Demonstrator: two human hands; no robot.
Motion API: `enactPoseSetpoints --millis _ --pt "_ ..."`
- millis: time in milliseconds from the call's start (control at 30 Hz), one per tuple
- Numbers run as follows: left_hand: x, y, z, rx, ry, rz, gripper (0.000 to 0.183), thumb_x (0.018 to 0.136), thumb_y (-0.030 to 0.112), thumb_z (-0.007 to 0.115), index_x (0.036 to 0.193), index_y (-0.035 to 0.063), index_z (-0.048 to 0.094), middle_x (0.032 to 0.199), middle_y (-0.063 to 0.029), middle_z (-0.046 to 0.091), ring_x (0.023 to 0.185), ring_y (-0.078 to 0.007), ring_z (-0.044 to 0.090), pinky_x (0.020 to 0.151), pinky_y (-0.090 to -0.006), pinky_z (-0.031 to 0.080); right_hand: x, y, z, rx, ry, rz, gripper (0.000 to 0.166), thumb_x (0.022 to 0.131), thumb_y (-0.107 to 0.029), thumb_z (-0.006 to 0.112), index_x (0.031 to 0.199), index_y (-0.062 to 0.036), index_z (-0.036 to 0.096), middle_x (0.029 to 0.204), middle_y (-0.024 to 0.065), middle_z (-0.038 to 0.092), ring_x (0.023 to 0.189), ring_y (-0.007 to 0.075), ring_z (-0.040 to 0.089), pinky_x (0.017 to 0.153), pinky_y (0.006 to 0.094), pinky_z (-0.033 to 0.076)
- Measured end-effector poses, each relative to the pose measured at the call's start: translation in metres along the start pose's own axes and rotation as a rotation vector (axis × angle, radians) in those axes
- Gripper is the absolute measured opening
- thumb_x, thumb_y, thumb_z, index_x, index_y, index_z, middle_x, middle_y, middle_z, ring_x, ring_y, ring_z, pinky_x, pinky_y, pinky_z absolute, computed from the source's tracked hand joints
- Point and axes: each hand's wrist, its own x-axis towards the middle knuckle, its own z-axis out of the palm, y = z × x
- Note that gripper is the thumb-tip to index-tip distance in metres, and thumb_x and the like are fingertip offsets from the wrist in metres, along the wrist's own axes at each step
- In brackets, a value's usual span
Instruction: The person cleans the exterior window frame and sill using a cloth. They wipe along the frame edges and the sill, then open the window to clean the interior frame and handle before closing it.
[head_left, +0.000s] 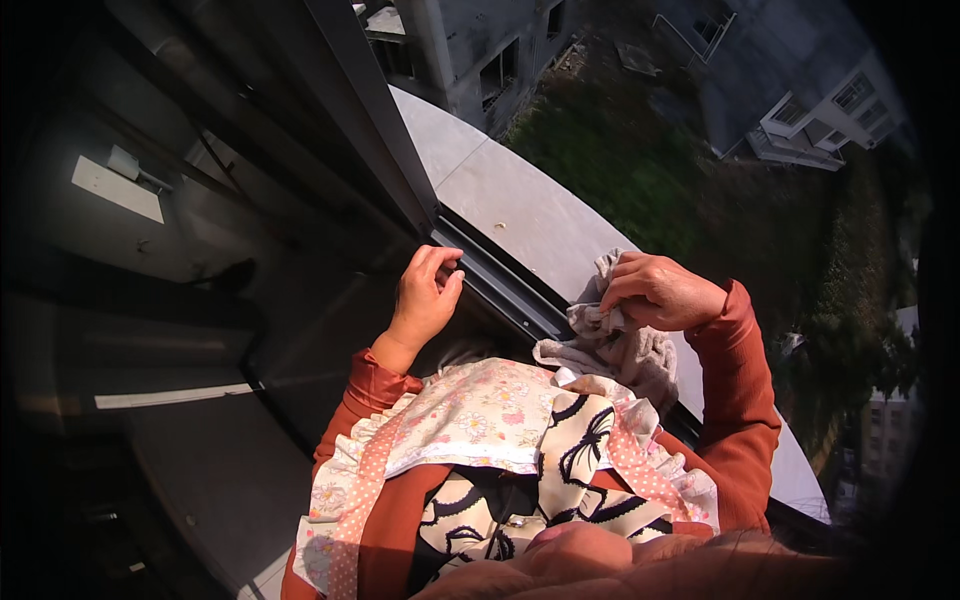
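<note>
My right hand (660, 291) is closed on a bunched greyish cloth (649, 360), which lies over the dark metal window track (502, 289) and the pale outer ledge (517, 210). Folds of the cloth hang down beside my apron (487, 405). Left of it, my left hand (429, 294) is raised near the inner edge of the track, its fingers curled loosely, with nothing visible between thumb and fingertips. An upright dark window frame (382, 112) meets the track just beyond my left hand.
Outside the ledge, the view drops to grass (600, 150) far below and grey buildings (787, 90). A small crumb-like bit (500, 225) lies on the ledge. Indoors, to the left, is a shaded floor (217, 495) with a sunlit strip.
</note>
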Motion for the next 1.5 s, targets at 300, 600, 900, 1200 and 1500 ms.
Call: enactPoseSetpoints --millis 300,600,900,1200,1500 --pt "0.009 -0.017 0.004 0.043 -0.035 0.12 0.017 0.083 0.004 0.068 0.1 0.0039 0.066 0.088 -0.0062 0.056 0.079 -0.0169 0.057 0.069 -0.0283 0.047 0.055 -0.023 0.032 -0.027 0.452 -0.03 0.023 0.081 -0.004 0.066 0.104 -0.0025 0.068 0.094 0.0132 0.065 0.091 0.0327 0.061 0.081 0.04 0.05" --pt "0.009 -0.021 0.008 0.041 0.016 0.114 0.014 0.085 0.002 0.066 0.099 0.0026 0.065 0.086 -0.0069 0.056 0.077 -0.0184 0.056 0.071 -0.0297 0.048 0.066 -0.038 0.093 -0.377 0.178 0.07 0.042 0.073 -0.01 0.067 0.115 -0.0069 0.064 0.095 0.0108 0.054 0.092 0.0272 0.057 0.077 0.0379 0.05" --pt "0.008 -0.017 0.008 0.101 0.02 0.097 0.015 0.086 0.002 0.064 0.1 0.0026 0.065 0.085 -0.0081 0.055 0.075 -0.0201 0.057 0.07 -0.0306 0.048 0.065 -0.04 0.094 -0.514 0.094 0.008 0.02 0.077 -0.017 0.065 0.093 -0.007 0.068 0.089 0.007 0.058 0.091 0.0234 0.06 0.077 0.0357 0.05" --pt "0.006 -0.017 0.011 0.101 0.048 0.124 0.013 0.086 0.002 0.063 0.099 0.0028 0.065 0.084 -0.0084 0.055 0.074 -0.0202 0.057 0.068 -0.0312 0.048 -0.023 -0.045 0.015 -0.587 0.531 0.461 0.013 0.071 -0.006 0.068 0.083 -0.0023 0.064 0.084 0.012 0.059 0.082 0.0308 0.061 0.068 0.0396 0.052" --pt "0.009 -0.023 0.013 0.139 0.063 0.166 0.01 0.086 0.001 0.063 0.096 0.0033 0.065 0.085 -0.0105 0.058 0.076 -0.0256 0.06 0.071 -0.0352 0.049 -0.043 -0.06 0.028 -0.486 0.91 0.564 0.038 0.085 -0.003 0.065 0.122 -0.0084 0.063 0.091 0.0119 0.059 0.077 0.0311 0.062 0.066 0.0375 0.052"
